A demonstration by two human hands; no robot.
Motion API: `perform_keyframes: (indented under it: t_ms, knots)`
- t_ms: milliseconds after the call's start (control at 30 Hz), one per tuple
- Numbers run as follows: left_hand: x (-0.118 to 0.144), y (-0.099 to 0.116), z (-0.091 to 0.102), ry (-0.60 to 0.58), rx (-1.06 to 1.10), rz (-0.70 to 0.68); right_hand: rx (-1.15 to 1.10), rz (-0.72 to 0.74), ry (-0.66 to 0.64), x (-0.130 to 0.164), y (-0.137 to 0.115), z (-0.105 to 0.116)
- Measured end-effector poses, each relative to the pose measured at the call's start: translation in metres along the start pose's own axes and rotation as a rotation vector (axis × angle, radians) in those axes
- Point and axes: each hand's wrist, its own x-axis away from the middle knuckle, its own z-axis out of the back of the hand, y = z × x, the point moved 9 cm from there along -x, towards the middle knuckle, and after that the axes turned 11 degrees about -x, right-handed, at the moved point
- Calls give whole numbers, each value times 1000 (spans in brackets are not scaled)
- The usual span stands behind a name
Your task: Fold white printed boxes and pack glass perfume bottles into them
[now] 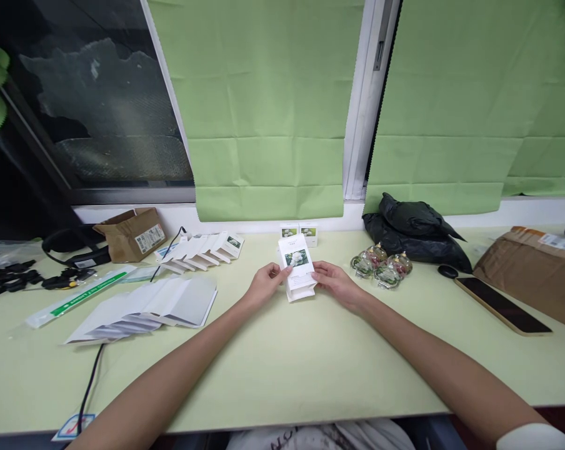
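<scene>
Between both hands is a small white carton (297, 259) with a picture of a white flower on its front; its lower end, facing me, has its flaps open. My left hand (267, 282) pinches the carton's left edge, thumb on the front. On the opposite edge, my right hand (336, 284) grips it with the thumb near the picture. Just behind it, two similar white boxes (309, 235) stand against the wall. A row of white cartons (202, 251) with open flaps lies to the left, and nearer to me is a fanned stack of flat white cartons (146, 306).
Glass-like ornaments (382, 265), a black plastic bag (414, 234), a phone (502, 305) and a large brown parcel (535, 275) occupy the right. At left are an open brown box (135, 236), a green-white packaged strip (85, 297) and a black cable (91, 381) crossing the table.
</scene>
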Motion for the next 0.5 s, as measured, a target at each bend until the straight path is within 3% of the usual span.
perform_keyframes:
  t_ms: [500]
  knots:
    - [3, 1, -2, -36, 125, 6, 10, -18, -4, 1, 0, 2]
